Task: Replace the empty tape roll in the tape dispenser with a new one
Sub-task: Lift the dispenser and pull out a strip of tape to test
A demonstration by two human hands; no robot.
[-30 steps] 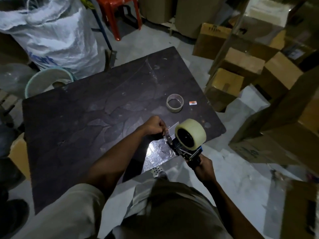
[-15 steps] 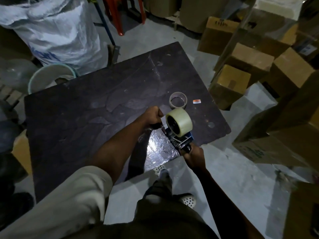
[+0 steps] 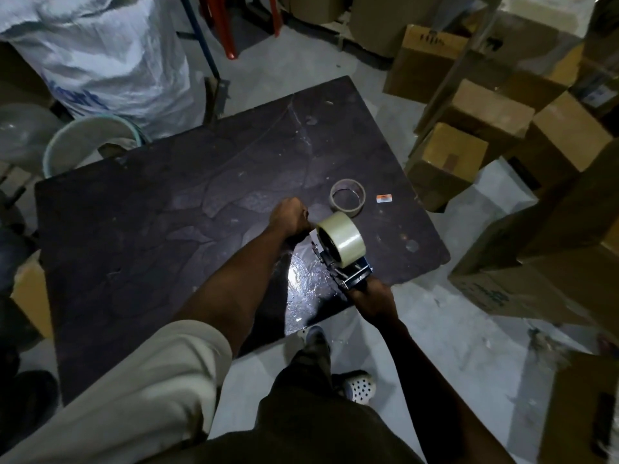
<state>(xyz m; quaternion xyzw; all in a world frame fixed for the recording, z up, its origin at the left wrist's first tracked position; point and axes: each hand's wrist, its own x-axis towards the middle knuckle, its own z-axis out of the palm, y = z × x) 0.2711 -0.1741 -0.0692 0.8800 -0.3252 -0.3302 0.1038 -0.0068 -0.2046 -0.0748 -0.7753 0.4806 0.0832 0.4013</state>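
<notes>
A full roll of clear tape [image 3: 341, 238] sits mounted on the metal tape dispenser [image 3: 351, 274], held above the near right part of the dark table [image 3: 167, 229]. My right hand [image 3: 370, 296] is closed around the dispenser's handle. My left hand [image 3: 291, 218] is a fist at the front of the dispenser, pinching the white tape end beside the roll. The empty cardboard tape core [image 3: 347, 197] lies flat on the table just beyond the new roll.
A small orange-and-white label [image 3: 384, 198] lies right of the core. Several cardboard boxes [image 3: 449, 162] crowd the floor to the right. A white woven sack [image 3: 97, 58] and a pale bucket [image 3: 87, 142] stand behind the table's left. Red chair legs [image 3: 227, 31] stand at the back.
Both hands and the dispenser have shifted a little away from me, toward the empty core. The left hand stays pinched at the tape end. The core has not moved.
</notes>
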